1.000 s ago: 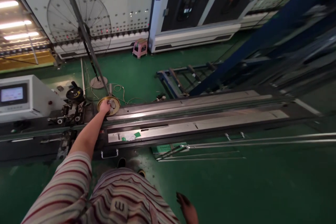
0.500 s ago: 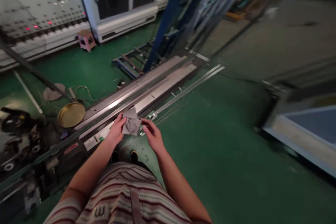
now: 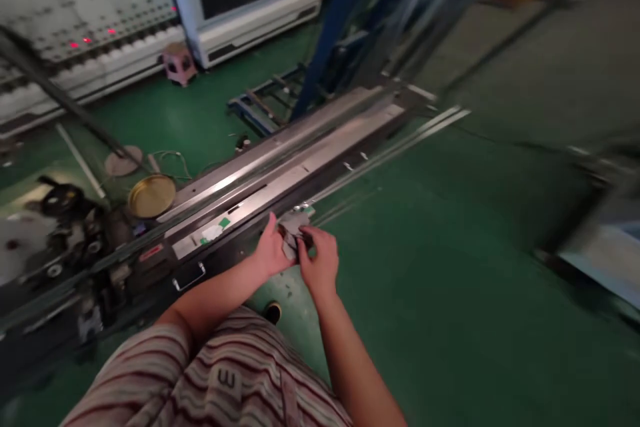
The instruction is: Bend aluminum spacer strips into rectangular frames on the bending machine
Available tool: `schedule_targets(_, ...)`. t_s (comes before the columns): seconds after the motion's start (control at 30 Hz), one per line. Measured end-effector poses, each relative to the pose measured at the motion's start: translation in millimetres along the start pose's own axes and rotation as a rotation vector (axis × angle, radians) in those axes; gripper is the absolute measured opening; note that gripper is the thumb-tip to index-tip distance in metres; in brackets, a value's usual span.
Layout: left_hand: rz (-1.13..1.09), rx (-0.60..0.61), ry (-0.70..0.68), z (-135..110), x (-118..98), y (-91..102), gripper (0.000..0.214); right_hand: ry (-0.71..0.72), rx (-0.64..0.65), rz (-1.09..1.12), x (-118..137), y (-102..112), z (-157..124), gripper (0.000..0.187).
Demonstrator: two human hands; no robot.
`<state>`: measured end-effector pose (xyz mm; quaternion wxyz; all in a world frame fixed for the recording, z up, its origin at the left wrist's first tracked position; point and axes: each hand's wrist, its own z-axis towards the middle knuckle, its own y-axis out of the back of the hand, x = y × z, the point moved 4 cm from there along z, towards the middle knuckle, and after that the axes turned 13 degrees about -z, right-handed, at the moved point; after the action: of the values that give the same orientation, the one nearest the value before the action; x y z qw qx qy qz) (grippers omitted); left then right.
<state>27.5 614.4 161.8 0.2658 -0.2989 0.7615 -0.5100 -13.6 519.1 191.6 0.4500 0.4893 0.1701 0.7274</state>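
Note:
A crumpled grey cloth (image 3: 296, 221) is between my two hands, just off the near edge of the long metal machine bed (image 3: 280, 193). My left hand (image 3: 270, 252) has its palm turned toward the cloth and its thumb raised; the fingers that support it are partly hidden. Thumb and fingers of my right hand (image 3: 321, 257) pinch the cloth's right side. Beyond my left wrist, a white and green piece (image 3: 214, 232) lies on the bed's pale strip.
A metal handle (image 3: 189, 277) juts from the bed's near side. Long thin rods (image 3: 400, 150) run along its right. A round brass-coloured tray (image 3: 153, 197) and dark machine parts (image 3: 65, 203) stand left. Further back are a pink stool (image 3: 179, 65) and a blue post (image 3: 333, 33).
The view has shifted. My hands have come closer together, and the cloth, spread out before, is now bunched. My right hand has closed on it, and my left thumb has lifted.

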Motion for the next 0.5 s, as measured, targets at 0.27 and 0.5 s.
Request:
schedule_targets(0.27,0.144,-0.338,-0.77,-54.9,-169.2,36.2,0.019,0.304,0.087,-0.008,25.1,-14.1,-14.0,0.033)
schedule_targets(0.5,0.266,-0.633,-1.069,-147.7,-360.7,77.0,0.022,0.072,0.368,-0.168,-116.7,-69.3,-132.4,0.044)
